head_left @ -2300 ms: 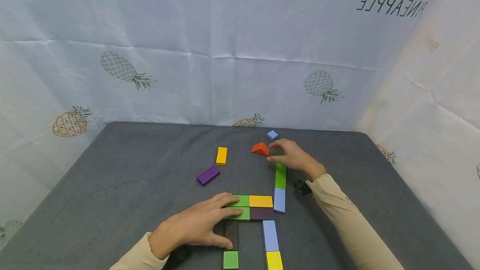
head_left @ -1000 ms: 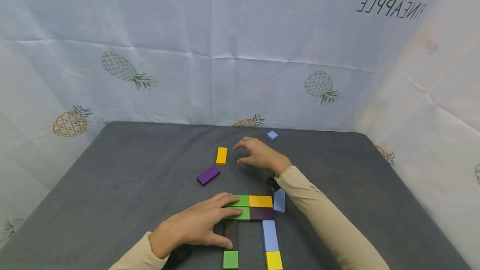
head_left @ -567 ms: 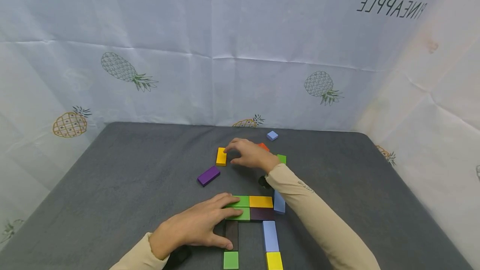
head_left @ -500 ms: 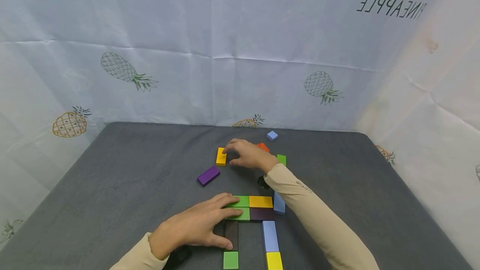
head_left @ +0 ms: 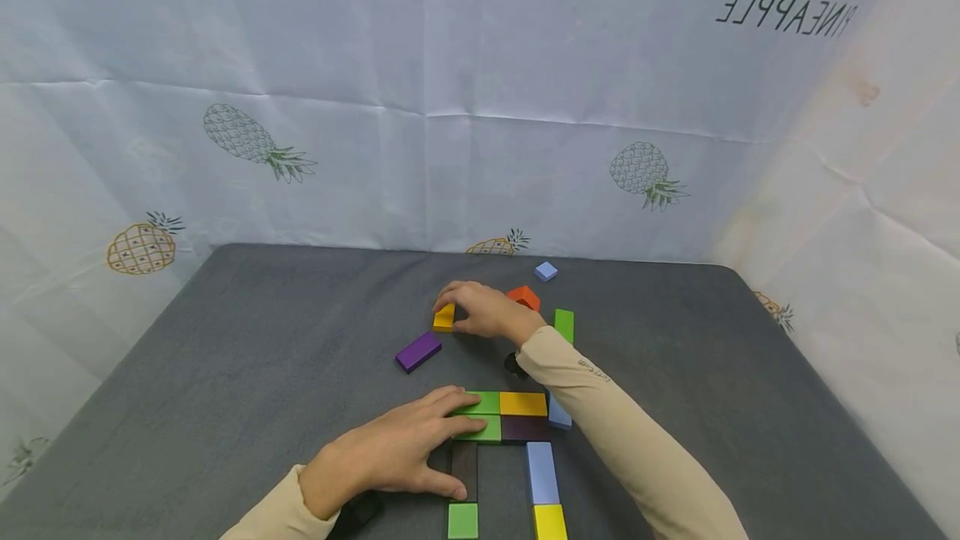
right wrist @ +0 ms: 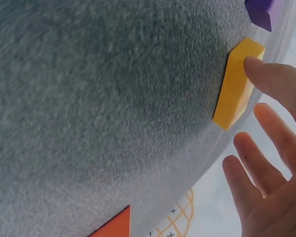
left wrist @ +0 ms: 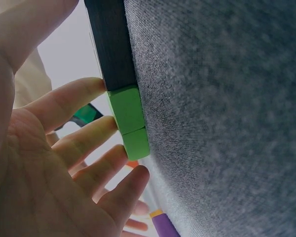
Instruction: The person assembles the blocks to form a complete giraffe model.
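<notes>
Flat blocks lie together in front of me. My left hand (head_left: 397, 444) rests at their left side, fingertips on the two green blocks (head_left: 489, 428) and thumb by the black block (head_left: 464, 471). In the left wrist view its fingers spread along the green blocks' side. My right hand (head_left: 483, 311) reaches over an orange-yellow block (head_left: 444, 320), partly covering it. In the right wrist view one fingertip overlaps this block (right wrist: 235, 89), which lies on the cloth; the other visible fingers stay apart from it. The right thumb is out of that view.
Near the right hand lie a purple block (head_left: 418, 352), an orange-red triangular block (head_left: 524, 297) and a small light-blue block (head_left: 546, 271). A green block (head_left: 564, 324) and light-blue block (head_left: 559, 414) sit partly behind the right sleeve. The grey table (head_left: 300, 315) meets a pineapple-print curtain.
My right hand has moved left from the green block, past the orange-red triangular block, to the orange-yellow block. The left hand has kept its place.
</notes>
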### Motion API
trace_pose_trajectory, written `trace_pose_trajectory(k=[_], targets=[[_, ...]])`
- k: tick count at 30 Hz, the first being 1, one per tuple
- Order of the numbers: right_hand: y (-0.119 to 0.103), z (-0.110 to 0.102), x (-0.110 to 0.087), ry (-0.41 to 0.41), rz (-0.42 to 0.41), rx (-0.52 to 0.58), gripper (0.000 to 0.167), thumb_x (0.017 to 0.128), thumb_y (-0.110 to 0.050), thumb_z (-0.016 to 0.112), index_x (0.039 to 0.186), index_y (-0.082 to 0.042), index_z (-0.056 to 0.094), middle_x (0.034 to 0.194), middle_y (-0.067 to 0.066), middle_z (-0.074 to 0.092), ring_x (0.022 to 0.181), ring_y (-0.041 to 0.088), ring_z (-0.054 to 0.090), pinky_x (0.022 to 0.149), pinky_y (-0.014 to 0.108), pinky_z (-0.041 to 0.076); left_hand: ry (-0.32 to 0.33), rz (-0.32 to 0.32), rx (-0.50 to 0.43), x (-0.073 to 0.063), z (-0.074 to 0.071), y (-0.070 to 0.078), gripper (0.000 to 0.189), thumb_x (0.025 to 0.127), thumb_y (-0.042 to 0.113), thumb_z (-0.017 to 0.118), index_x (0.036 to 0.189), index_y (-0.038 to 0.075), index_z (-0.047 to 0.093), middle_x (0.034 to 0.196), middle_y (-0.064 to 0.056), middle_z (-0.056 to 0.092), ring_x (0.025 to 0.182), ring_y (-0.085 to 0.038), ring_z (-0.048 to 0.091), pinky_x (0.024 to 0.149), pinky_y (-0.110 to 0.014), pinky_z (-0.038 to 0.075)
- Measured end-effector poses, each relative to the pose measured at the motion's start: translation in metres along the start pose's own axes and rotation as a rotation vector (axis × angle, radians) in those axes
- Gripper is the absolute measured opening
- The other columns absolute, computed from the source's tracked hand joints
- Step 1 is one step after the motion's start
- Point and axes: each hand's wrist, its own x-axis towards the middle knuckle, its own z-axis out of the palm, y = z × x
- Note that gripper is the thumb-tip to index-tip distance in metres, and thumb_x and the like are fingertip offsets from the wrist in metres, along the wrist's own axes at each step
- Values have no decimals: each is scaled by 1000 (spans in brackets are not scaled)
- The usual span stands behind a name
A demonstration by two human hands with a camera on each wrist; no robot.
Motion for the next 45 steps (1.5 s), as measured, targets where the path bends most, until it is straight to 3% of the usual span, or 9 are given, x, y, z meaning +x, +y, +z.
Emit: trace_pose_trajectory(k=[10, 19, 29, 45], targets=[[-2, 2, 0, -54, 23, -37, 40, 94, -8, 68, 133, -16, 64, 148, 8, 50, 137, 30, 46, 114, 44, 40, 1, 7, -5, 0, 1, 0, 69, 84, 59, 70, 143, 26, 54, 157, 4, 38, 145, -17, 35, 111, -42, 43], [5, 3, -7, -8, 51, 8, 31, 91, -12, 71, 123, -12, 69, 120, 11, 56, 111, 25, 55, 101, 38, 48, -9, -11, -10, 0, -1, 1, 70, 84, 59, 71, 143, 27, 53, 158, 4, 36, 146, -18, 33, 112, -44, 42], [11, 4, -9, -18, 45, 36, 32, 91, -13, 72, 122, -10, 67, 124, 7, 65, 123, 25, 57, 109, 40, 45, -4, -12, -10, 0, -1, 1, 69, 84, 57, 72, 143, 26, 54, 158, 4, 37, 145, -19, 34, 112, -43, 42], [17, -4, -18, 59, 100, 89, 32, 91, -17, 73, 119, -8, 63, 119, 9, 64, 111, 24, 58, 103, 40, 47, 1, -8, -5, 0, -1, 1, 70, 84, 57, 72, 143, 25, 54, 157, 4, 37, 145, -18, 34, 112, -42, 41]])
